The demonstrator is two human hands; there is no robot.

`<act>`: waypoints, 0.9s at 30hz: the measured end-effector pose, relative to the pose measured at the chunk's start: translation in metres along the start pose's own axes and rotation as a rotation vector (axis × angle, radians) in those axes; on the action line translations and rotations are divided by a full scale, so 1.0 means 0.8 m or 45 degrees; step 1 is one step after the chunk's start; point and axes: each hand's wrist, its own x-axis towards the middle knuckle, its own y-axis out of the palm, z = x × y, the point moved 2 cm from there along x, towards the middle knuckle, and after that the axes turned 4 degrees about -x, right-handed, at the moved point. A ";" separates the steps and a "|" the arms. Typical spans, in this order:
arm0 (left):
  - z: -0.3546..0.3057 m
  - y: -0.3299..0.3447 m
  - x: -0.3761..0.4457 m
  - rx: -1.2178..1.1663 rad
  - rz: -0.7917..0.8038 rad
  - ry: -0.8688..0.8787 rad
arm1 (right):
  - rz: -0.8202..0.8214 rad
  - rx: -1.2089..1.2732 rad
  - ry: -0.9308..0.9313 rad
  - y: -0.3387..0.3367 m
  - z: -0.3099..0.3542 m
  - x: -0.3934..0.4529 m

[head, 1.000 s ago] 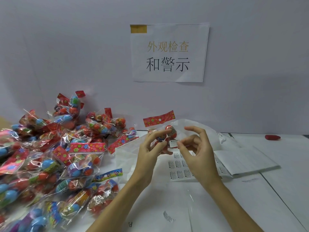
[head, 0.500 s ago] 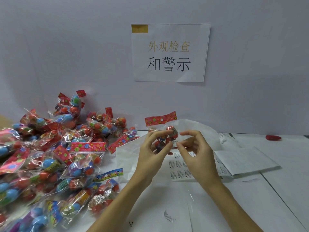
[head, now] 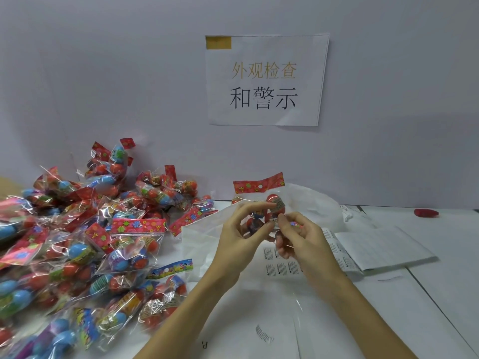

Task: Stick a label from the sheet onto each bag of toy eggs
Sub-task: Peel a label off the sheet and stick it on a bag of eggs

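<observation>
Labelling a bag at frame centre

My left hand (head: pixel 239 226) pinches the bag of toy eggs (head: pixel 261 203); my right hand (head: pixel 298 235) pinches a label (head: pixel 276 224) against it, above the label sheet (head: pixel 282 265). The bag pile (head: pixel 77 244) crowds the left; bare table (head: pixel 427 307) lies lower right.

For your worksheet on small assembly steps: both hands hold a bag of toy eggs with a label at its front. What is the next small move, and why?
Probably press the label flat with the right hand, since its fingertips pinch it against the bag that the left hand steadies.
</observation>
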 end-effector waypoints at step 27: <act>-0.002 -0.022 0.008 -0.003 -0.114 -0.299 | -0.046 0.317 0.164 -0.022 0.010 0.012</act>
